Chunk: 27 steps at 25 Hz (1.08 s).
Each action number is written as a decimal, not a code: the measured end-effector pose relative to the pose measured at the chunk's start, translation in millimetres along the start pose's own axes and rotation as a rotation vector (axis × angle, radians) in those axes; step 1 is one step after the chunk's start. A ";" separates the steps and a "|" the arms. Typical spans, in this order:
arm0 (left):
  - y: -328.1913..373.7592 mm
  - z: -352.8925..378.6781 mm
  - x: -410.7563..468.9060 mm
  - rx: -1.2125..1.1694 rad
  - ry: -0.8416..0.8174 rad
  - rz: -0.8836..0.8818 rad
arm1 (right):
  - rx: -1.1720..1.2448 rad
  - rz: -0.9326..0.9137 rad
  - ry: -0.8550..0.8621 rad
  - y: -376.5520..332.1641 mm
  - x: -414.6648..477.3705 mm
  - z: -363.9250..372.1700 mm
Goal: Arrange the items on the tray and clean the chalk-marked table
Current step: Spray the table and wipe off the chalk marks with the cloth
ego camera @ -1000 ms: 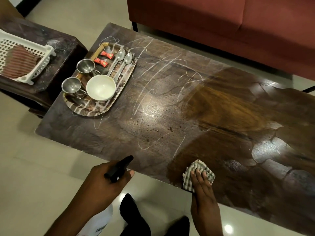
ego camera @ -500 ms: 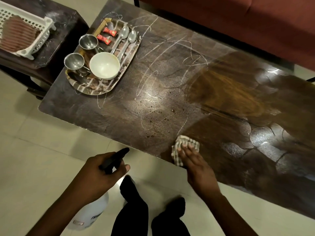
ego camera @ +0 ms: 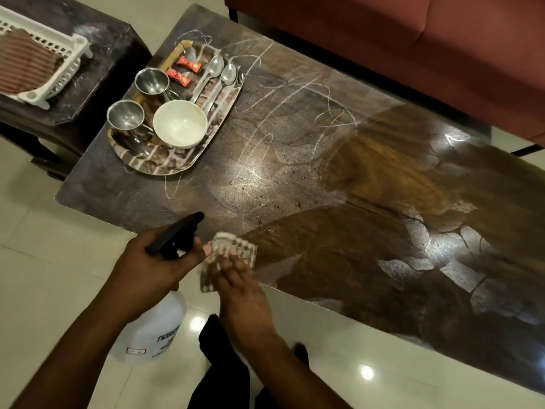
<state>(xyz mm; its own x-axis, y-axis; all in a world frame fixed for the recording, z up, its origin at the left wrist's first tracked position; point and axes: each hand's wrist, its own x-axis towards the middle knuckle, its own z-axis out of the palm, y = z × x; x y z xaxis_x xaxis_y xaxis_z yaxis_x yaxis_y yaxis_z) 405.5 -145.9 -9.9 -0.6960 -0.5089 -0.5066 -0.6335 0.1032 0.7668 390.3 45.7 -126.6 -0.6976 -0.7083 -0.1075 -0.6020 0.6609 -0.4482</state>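
My left hand (ego camera: 147, 267) grips a white spray bottle (ego camera: 152, 329) by its black trigger head, just off the table's near edge. My right hand (ego camera: 239, 287) presses a checked cloth (ego camera: 228, 255) flat on the near edge of the dark wooden table (ego camera: 383, 261). White chalk scribbles (ego camera: 283, 113) cover the table's left half; the right half looks wet and darker. At the far left stands a patterned tray (ego camera: 165, 163) holding a white bowl (ego camera: 180, 124), two steel cups (ego camera: 126, 116), two spoons (ego camera: 218, 75) and two red sachets (ego camera: 184, 70).
A low dark side table (ego camera: 97, 54) to the left carries a white plastic basket (ego camera: 56, 72) with a brown cloth in it. A red sofa (ego camera: 413, 39) runs along the table's far side. My legs stand on the shiny tiled floor (ego camera: 59, 261) below.
My right hand has slid the cloth leftward along the near edge, widening the wet area. My left hand with the bottle has come closer to the cloth. The view has shifted.
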 end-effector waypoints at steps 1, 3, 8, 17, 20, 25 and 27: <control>3.7 0.1 3.2 0.005 0.000 0.011 | 0.014 -0.114 -0.047 0.1 6.6 -1.9; 8.2 -3.3 7.3 -0.002 -0.012 0.025 | 0.014 -0.149 -0.086 39.8 24.1 -28.3; 6.5 -15.0 8.5 -0.004 -0.027 0.022 | 0.085 0.715 0.204 208.6 51.8 -139.1; 9.2 -23.5 23.4 0.038 -0.012 -0.004 | 0.103 0.049 0.061 -4.1 87.2 -9.5; 18.5 -15.0 27.7 0.023 -0.031 0.007 | 0.100 -0.402 -0.135 -8.8 91.4 -6.9; 22.1 -9.2 35.3 -0.036 -0.077 -0.009 | 0.010 0.349 0.129 164.0 153.3 -113.5; 22.2 -10.9 38.0 -0.032 -0.078 -0.010 | 0.049 0.700 0.248 226.1 168.5 -155.1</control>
<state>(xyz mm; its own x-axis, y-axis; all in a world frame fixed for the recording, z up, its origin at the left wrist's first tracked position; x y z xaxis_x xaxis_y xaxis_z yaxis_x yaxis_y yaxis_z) 368.7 -172.3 -7.8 -0.7149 -0.4412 -0.5425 -0.6302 0.0703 0.7732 76.4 114.3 -108.4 -0.9822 -0.0452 -0.1821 0.0296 0.9211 -0.3883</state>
